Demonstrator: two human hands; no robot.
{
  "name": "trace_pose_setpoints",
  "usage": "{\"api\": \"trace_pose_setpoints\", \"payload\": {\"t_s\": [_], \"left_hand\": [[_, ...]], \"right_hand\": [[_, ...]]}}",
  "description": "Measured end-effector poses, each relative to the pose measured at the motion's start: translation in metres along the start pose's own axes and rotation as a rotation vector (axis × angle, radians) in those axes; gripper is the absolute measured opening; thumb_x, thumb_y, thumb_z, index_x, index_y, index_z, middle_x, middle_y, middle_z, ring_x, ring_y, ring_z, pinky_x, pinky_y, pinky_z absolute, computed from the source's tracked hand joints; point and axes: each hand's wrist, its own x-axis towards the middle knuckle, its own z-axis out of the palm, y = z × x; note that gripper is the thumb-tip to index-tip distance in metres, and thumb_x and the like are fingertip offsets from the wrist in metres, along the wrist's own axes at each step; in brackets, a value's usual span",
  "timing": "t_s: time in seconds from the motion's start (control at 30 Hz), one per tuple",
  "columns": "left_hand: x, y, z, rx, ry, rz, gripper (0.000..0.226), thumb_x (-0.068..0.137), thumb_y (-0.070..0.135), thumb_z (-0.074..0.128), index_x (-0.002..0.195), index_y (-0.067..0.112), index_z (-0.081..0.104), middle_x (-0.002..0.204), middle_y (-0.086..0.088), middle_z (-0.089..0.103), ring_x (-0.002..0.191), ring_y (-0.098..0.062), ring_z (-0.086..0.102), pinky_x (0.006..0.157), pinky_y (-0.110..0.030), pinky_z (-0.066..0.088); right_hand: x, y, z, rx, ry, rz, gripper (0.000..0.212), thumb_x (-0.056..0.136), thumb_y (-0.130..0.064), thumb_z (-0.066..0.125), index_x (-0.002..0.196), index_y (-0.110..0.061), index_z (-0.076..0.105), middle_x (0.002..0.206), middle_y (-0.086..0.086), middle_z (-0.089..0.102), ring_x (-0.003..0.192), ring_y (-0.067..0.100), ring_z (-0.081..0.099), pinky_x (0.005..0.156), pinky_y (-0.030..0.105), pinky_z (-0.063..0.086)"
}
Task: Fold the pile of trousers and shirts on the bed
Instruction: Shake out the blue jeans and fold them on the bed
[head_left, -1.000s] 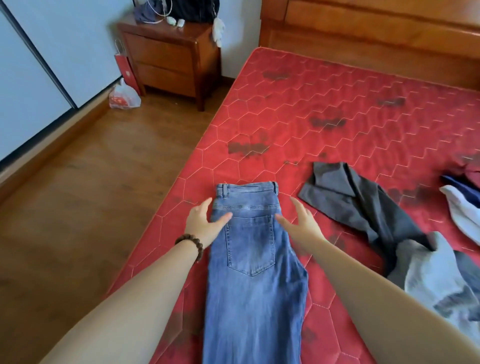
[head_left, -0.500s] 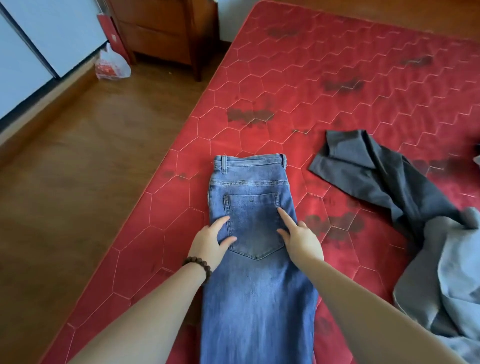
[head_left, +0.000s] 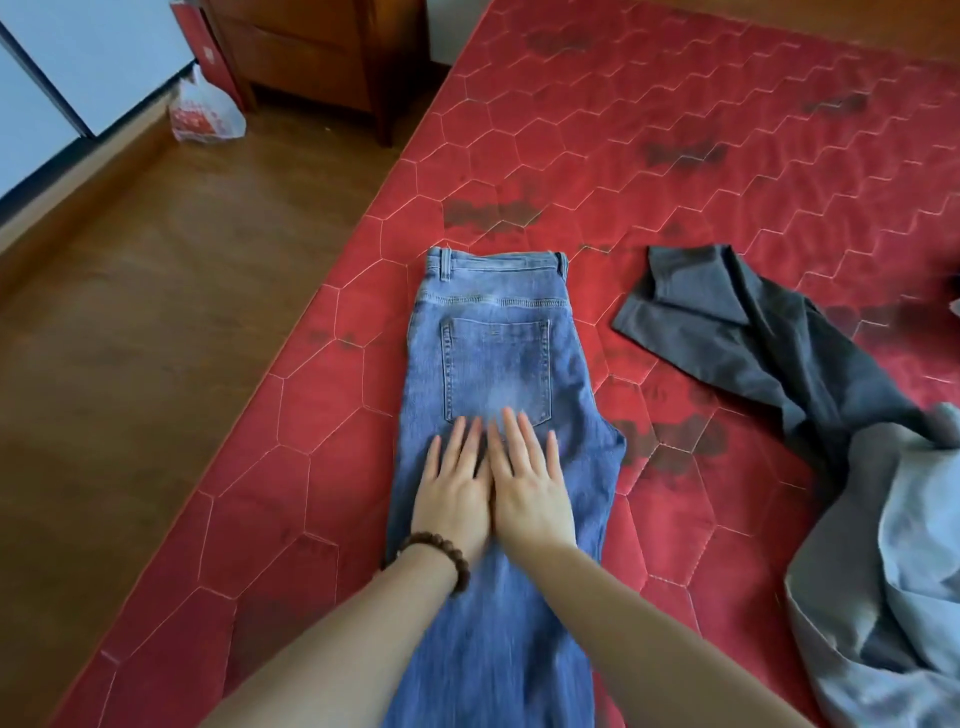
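Observation:
Blue jeans (head_left: 498, 332) lie lengthwise on the red quilted mattress (head_left: 675, 130), folded leg over leg, waistband away from me and a back pocket facing up. My left hand (head_left: 454, 488), with a bead bracelet on its wrist, and my right hand (head_left: 524, 483) press flat on the denim side by side, just below the pocket, fingers straight and touching each other along the inner edges. To the right lies a dark grey garment (head_left: 753, 338), and a light grey-blue garment (head_left: 893, 571) is crumpled at the right edge.
The mattress edge runs diagonally at the left, with wooden floor (head_left: 156, 338) beyond it. A wooden nightstand (head_left: 322, 57) stands at the top, a plastic bag (head_left: 205, 111) on the floor beside it. White wardrobe doors (head_left: 62, 67) fill the upper left.
Both hands slid down the jeans from beside the waistband to below the pocket and came together at the middle. The view tilted downward, closer to the jeans.

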Motion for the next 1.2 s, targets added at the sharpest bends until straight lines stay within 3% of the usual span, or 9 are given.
{"api": "trace_pose_setpoints", "payload": {"t_s": [0.13, 0.33, 0.47, 0.67, 0.87, 1.2], "left_hand": [[-0.020, -0.007, 0.008, 0.027, 0.033, -0.053, 0.058, 0.095, 0.044, 0.025, 0.150, 0.026, 0.026, 0.158, -0.003, 0.020, 0.147, -0.025, 0.013, 0.119, -0.047, 0.010], [-0.069, -0.008, 0.015, 0.064, 0.015, -0.132, 0.067, 0.091, 0.060, 0.026, 0.151, 0.032, 0.021, 0.160, -0.007, 0.015, 0.148, -0.028, 0.007, 0.118, -0.053, 0.005], [-0.121, 0.007, 0.021, 0.043, 0.014, -0.114, 0.063, 0.091, 0.055, 0.030, 0.149, 0.032, 0.028, 0.159, -0.004, 0.020, 0.148, -0.030, 0.007, 0.116, -0.058, 0.011], [-0.198, 0.031, 0.028, 0.023, -0.020, -0.095, 0.060, 0.092, 0.046, 0.031, 0.150, 0.029, 0.027, 0.159, -0.002, 0.019, 0.148, -0.026, 0.009, 0.116, -0.054, 0.012], [-0.275, 0.053, 0.038, 0.035, -0.036, -0.078, 0.058, 0.094, 0.043, 0.029, 0.150, 0.028, 0.027, 0.159, -0.003, 0.020, 0.147, -0.027, 0.011, 0.116, -0.054, 0.011], [-0.391, 0.080, 0.052, 0.005, -0.060, -0.104, 0.056, 0.096, 0.039, 0.029, 0.151, 0.028, 0.023, 0.159, -0.002, 0.018, 0.148, -0.026, 0.010, 0.116, -0.054, 0.013]], "right_hand": [[-0.029, 0.016, 0.024, 0.056, -0.082, 0.163, 0.062, 0.099, -0.037, 0.035, 0.153, -0.013, 0.018, 0.161, 0.002, 0.011, 0.149, 0.018, 0.002, 0.120, 0.043, -0.009], [-0.070, 0.009, 0.023, 0.008, -0.111, 0.260, 0.069, 0.096, -0.055, 0.028, 0.154, -0.022, 0.010, 0.162, 0.007, 0.000, 0.149, 0.023, -0.007, 0.120, 0.047, -0.007], [-0.121, -0.009, 0.021, -0.001, -0.137, 0.254, 0.064, 0.094, -0.051, 0.022, 0.153, -0.026, 0.017, 0.161, 0.011, 0.003, 0.149, 0.026, -0.004, 0.119, 0.048, -0.005], [-0.192, -0.032, 0.018, -0.005, -0.177, 0.260, 0.061, 0.095, -0.046, 0.011, 0.154, -0.030, 0.007, 0.162, 0.006, -0.004, 0.147, 0.022, -0.015, 0.118, 0.046, -0.012], [-0.272, -0.049, 0.019, 0.026, -0.211, 0.246, 0.059, 0.096, -0.043, 0.009, 0.153, -0.029, 0.006, 0.162, 0.003, -0.003, 0.147, 0.019, -0.016, 0.120, 0.046, -0.007], [-0.384, -0.077, 0.020, 0.026, -0.164, 0.178, 0.055, 0.097, -0.035, 0.027, 0.149, -0.020, 0.031, 0.159, 0.010, 0.022, 0.148, 0.028, 0.010, 0.118, 0.049, 0.007]]}}
